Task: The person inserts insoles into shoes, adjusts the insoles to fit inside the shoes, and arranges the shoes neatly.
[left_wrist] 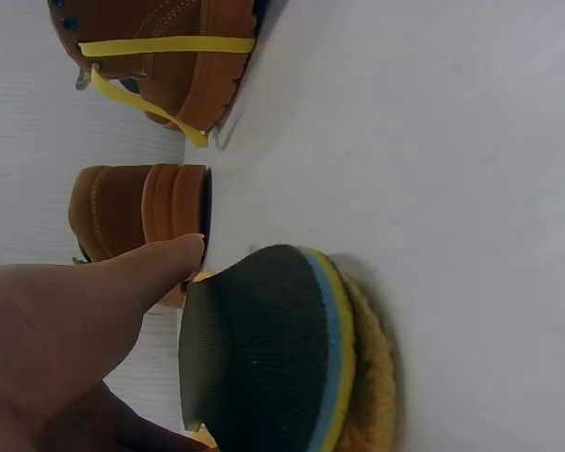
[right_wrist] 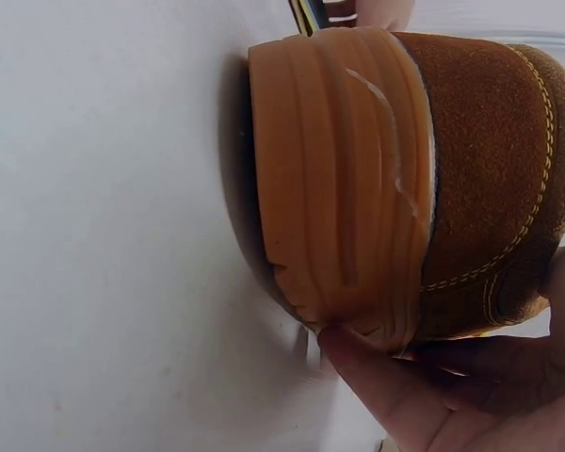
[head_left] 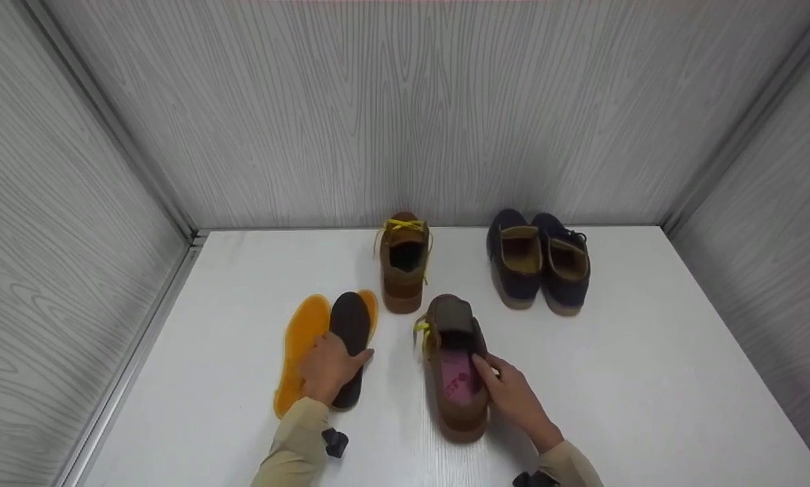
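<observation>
My left hand (head_left: pixel 329 368) is over a black insole (head_left: pixel 350 316), its thumb stretched across and past the right edge. Layered blue and yellow edges show on this insole in the left wrist view, and it lies on an orange insole (head_left: pixel 372 306). Another orange insole (head_left: pixel 302 331) lies to the left, partly under the hand. With my right hand (head_left: pixel 513 399) I hold the right side of a brown lace-up shoe (head_left: pixel 460 425), thumb at the opening and fingers outside. Its tongue is folded forward, and a pink lining with red print (head_left: pixel 457 375) shows inside.
A matching brown shoe (head_left: pixel 402 284) with yellow laces stands farther back. Two dark blue shoes (head_left: pixel 518 287) stand side by side at the back right. Grey wood-grain panels (head_left: pixel 405 115) enclose the white table (head_left: pixel 648 379) at the back and sides.
</observation>
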The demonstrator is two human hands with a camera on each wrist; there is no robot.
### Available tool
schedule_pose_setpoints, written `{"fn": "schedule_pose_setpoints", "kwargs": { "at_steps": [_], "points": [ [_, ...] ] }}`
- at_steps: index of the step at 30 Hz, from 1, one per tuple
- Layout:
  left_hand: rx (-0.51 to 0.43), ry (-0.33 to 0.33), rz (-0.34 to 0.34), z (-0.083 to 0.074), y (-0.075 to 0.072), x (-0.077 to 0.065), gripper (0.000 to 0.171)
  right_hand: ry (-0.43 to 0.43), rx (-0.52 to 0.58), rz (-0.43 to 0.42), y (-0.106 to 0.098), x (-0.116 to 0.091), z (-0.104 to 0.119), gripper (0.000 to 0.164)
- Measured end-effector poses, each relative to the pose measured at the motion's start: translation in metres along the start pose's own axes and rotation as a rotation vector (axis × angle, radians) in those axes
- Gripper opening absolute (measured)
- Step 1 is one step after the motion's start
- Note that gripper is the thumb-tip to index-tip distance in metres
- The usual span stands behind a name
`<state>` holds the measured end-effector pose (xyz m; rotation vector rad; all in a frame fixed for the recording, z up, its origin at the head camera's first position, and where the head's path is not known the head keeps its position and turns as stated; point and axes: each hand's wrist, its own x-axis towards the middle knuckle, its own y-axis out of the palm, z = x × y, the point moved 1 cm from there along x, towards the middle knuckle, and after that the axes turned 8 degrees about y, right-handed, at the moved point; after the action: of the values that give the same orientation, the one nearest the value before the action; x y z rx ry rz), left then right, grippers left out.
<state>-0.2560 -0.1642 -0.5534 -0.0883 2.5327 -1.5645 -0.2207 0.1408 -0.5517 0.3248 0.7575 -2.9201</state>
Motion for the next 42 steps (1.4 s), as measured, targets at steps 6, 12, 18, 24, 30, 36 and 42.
{"fn": "schedule_pose_setpoints", "kwargs": {
  "at_steps": [6,12,18,24,30,36,42],
  "points": [
    [-0.063,0.007,-0.027,0.011,-0.001,0.002,0.063,0.014,0.001,0.048,0.002,0.000,-0.001,0.064],
    [-0.090,0.045,-0.049,0.017,-0.014,-0.004,0.047,0.020,0.021,0.033,0.000,-0.003,-0.004,0.066],
    [-0.127,0.085,-0.054,0.007,-0.032,-0.016,0.038,-0.013,0.028,-0.003,-0.004,-0.009,-0.008,0.060],
    [-0.195,0.165,0.017,-0.021,-0.051,-0.039,0.040,-0.037,0.047,-0.039,-0.002,-0.011,-0.005,0.052],
    [-0.262,0.292,0.154,-0.049,-0.067,-0.061,0.040,-0.028,0.063,-0.043,0.005,-0.014,0.002,0.051],
    [-0.350,0.487,0.185,-0.066,-0.079,-0.090,0.027,-0.044,0.079,-0.023,0.010,-0.016,0.002,0.054],
    [-0.224,0.556,0.318,-0.086,-0.064,-0.108,0.030,-0.085,0.084,-0.034,0.012,-0.019,0.002,0.052]
  ]
}}
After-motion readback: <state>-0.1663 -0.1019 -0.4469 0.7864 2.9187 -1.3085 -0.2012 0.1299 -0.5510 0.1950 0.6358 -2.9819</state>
